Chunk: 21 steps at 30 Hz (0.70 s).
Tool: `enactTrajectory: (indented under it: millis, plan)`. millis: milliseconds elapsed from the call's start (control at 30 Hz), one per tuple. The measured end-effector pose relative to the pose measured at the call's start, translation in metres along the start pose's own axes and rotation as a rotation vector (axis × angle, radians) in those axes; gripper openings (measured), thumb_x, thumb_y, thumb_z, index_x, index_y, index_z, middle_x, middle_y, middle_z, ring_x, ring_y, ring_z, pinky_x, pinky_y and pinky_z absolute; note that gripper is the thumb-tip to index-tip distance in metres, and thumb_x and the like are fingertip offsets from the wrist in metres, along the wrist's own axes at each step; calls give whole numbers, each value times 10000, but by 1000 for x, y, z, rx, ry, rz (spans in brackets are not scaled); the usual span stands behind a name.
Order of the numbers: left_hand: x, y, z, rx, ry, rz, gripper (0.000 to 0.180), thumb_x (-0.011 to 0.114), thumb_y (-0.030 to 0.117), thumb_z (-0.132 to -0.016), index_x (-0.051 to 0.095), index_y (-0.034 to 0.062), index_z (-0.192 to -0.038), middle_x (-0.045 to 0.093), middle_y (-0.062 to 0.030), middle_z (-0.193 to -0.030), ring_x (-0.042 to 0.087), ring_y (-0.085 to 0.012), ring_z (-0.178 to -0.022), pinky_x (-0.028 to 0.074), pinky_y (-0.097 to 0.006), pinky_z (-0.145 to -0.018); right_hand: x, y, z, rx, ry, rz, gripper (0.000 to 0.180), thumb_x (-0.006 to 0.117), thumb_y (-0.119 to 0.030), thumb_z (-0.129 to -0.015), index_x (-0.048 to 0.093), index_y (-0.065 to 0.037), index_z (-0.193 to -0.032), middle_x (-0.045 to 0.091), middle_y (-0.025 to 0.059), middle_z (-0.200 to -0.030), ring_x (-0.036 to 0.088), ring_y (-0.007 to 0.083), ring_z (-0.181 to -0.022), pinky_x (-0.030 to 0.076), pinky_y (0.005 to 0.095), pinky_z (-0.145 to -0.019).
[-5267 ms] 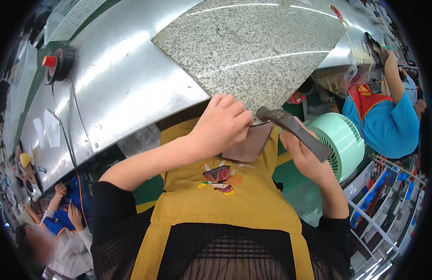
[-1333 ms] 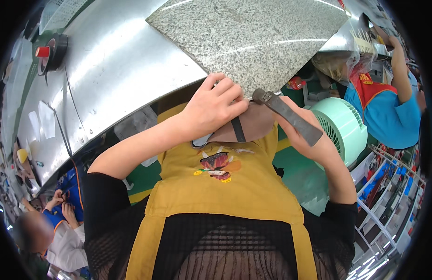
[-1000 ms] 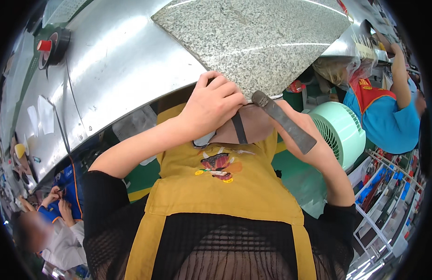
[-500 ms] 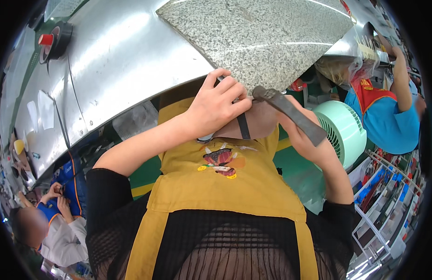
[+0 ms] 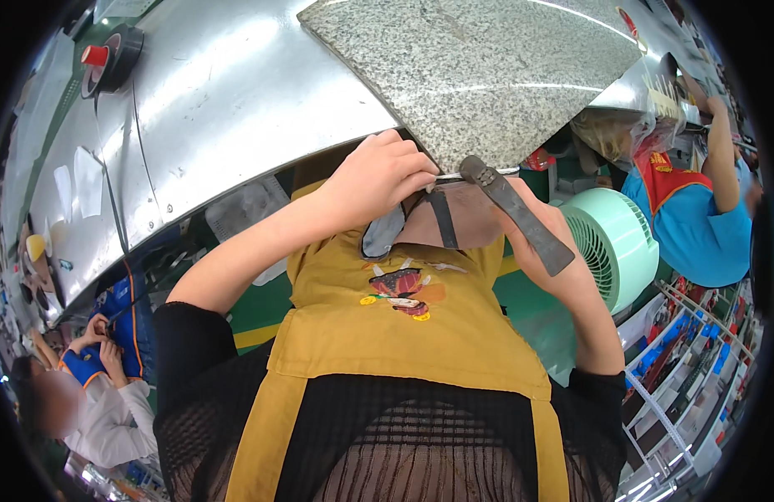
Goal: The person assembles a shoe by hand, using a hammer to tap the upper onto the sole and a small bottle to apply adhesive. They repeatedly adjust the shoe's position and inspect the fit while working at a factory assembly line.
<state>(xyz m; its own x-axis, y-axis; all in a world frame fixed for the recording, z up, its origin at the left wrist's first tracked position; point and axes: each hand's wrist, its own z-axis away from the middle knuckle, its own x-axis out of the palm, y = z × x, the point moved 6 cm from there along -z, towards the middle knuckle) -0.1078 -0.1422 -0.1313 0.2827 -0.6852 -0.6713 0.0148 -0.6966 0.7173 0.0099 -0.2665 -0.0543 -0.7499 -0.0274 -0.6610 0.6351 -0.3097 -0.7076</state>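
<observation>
Across my lap, against the near corner of the speckled stone slab (image 5: 479, 75), lies a brown leather-like piece (image 5: 475, 219) with a black strap (image 5: 442, 219) over it. My left hand (image 5: 385, 171) is closed at its upper edge, fingertips pinched by the slab corner; what lies between them is mostly hidden. A grey rounded flap (image 5: 382, 234) hangs below that hand. My right hand (image 5: 541, 230) is closed at the piece's right side, its fingers partly hidden. Over that hand slants a dark metal hammer-like tool (image 5: 521, 213), knobbed at the top and flared at the lower end.
A shiny metal table (image 5: 228, 109) extends left and carries a black roll with a red centre (image 5: 111, 60). By my right forearm stands a mint-green fan (image 5: 613, 247). Co-workers sit at lower left and far right. A wire rack (image 5: 679, 368) stands at lower right.
My left hand has shifted slightly left, uncovering more of the grey flap and the black strap. The tool's flared end has swung lower and slightly left. The view has shifted a little.
</observation>
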Motion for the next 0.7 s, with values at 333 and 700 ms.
enactTrajectory:
  millis: [333,700]
  plan:
    - [14,-14,0,-261,-47,500,150,629,204,-880,652,60,-917,604,-62,-846,569,-226,-841,455,-308,-791,-1,6,2,-24,22,-106,208,494,-112,-956,510,23,-1113,516,127,-789,468,226,-687,440,307,-664]
    - [-6,29,-26,-321,-207,344,164,585,199,-845,621,42,-876,663,-92,-814,631,-235,-775,486,-334,-717,-29,32,14,160,62,-384,126,460,-115,-976,506,2,-985,452,31,-725,415,124,-659,387,264,-626]
